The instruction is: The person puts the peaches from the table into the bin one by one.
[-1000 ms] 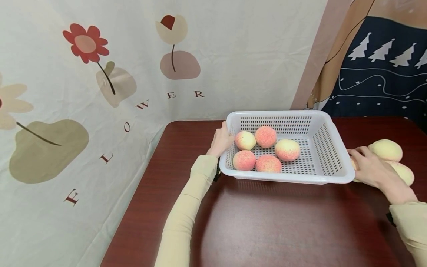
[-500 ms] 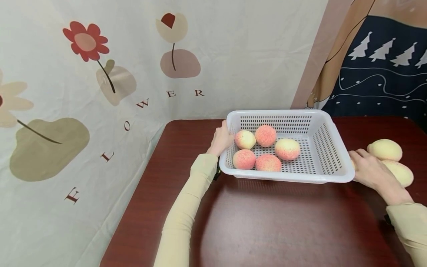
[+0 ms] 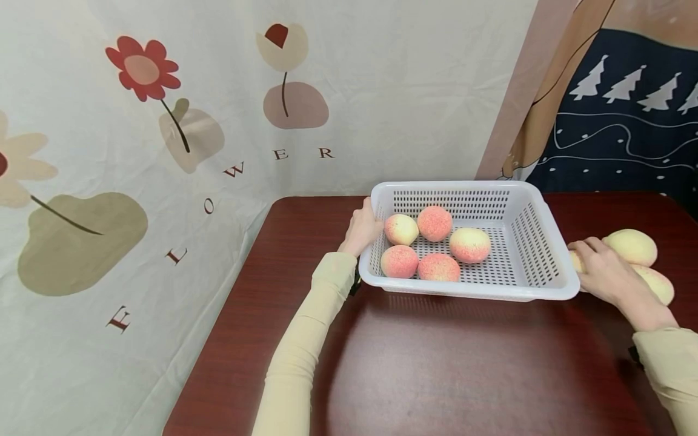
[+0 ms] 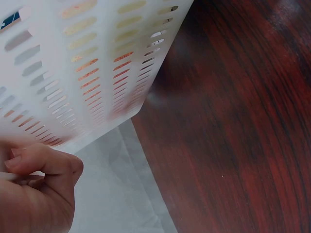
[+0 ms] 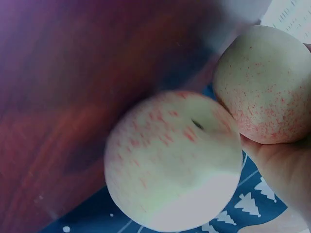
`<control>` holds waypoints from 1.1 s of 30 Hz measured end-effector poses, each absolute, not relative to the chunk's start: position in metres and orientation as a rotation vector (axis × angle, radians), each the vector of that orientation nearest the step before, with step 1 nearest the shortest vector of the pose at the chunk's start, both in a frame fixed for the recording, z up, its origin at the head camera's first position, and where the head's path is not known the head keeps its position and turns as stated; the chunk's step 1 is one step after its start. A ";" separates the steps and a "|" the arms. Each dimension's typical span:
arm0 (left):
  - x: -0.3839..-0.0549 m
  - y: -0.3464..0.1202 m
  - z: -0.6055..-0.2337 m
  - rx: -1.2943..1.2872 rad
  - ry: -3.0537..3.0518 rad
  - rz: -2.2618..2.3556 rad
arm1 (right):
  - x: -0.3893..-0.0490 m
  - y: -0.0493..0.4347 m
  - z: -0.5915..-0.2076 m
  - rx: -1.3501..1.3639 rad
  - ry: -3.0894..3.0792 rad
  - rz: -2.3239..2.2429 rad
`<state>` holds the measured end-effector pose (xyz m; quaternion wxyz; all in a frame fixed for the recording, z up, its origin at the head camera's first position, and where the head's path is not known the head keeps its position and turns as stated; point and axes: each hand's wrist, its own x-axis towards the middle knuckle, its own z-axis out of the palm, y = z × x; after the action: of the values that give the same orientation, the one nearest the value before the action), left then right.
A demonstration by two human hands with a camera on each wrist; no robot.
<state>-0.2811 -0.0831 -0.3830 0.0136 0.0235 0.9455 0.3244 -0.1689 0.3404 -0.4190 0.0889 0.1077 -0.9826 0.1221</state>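
Note:
A white perforated plastic basket [image 3: 515, 290] holds several red-and-yellow peaches [image 3: 470, 245], gathered toward its left half. My left hand [image 3: 361, 230] grips the basket's left rim, and its curled fingers [image 4: 46, 160] show in the left wrist view. Just outside the basket's right end, my right hand [image 3: 602, 272] holds a pale peach with red speckles [image 5: 265, 87]. In the head view the hand covers most of that peach. Two more pale peaches lie behind and beside the right hand, an upper one [image 3: 631, 246] and a lower one [image 3: 657, 284].
The basket stands at the far part of a dark red wooden table [image 3: 463, 363]. A light curtain with printed flowers [image 3: 382, 91] hangs at the left and behind. At the back right is a person's dark blue apron with white trees [image 3: 627, 133].
My right hand shifts only slightly beside the basket, still holding the peach. The left hand, the basket and the peaches in it keep their places.

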 end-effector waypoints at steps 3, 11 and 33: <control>-0.281 -0.083 -0.383 0.068 2.944 1.009 | -0.169 0.341 -0.409 0.258 -2.977 0.379; -0.282 -0.085 -0.384 0.081 2.942 1.030 | -0.173 0.345 -0.387 0.186 -2.928 0.380; -0.282 -0.084 -0.385 0.071 2.943 1.039 | -0.183 0.284 -0.329 0.531 -2.830 0.258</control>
<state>-0.2820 -0.0838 -0.3852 0.0098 0.0228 0.9427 0.3328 -0.1828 0.2843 -0.3289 0.1251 0.1821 -0.9713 0.0886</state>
